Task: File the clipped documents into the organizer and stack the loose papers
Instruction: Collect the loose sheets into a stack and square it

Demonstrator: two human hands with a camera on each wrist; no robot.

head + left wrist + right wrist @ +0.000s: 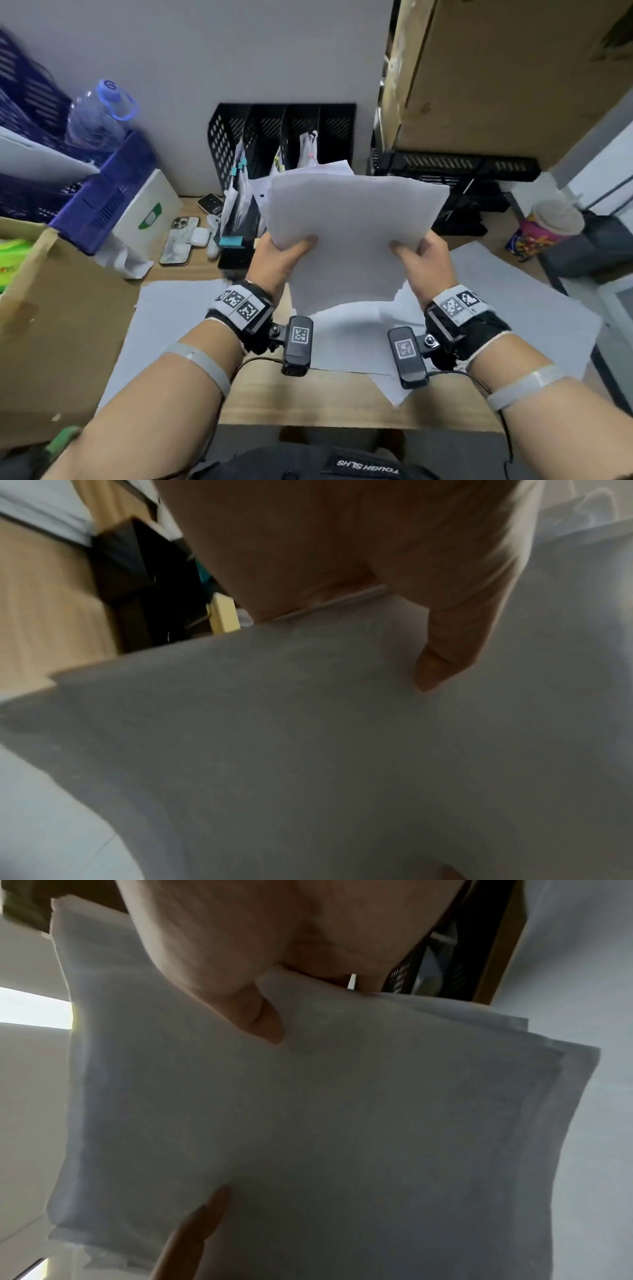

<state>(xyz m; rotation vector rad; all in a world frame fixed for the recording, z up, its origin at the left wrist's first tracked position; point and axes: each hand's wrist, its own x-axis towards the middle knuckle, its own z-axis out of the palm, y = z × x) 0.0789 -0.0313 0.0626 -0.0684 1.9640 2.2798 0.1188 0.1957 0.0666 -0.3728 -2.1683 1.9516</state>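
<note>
Both hands hold a sheaf of loose white papers [352, 233] up above the desk, tilted toward me. My left hand [286, 255] pinches its left edge, thumb on top; my right hand [418, 253] pinches the right edge the same way. The left wrist view shows the thumb on the papers [308, 750], and the right wrist view shows the sheaf [342, 1123] with uneven edges. Behind stands a black mesh organizer [222, 137] with clipped documents [239, 178] in its slots. More loose sheets [513, 301] lie on the desk below.
Left: a cardboard box [61, 325], a blue crate [102, 202], a water bottle [99, 116], two phones [178, 240] and earbud cases. Right: a black tray [462, 168], a lidded cup [544, 226], a large cardboard panel [513, 75].
</note>
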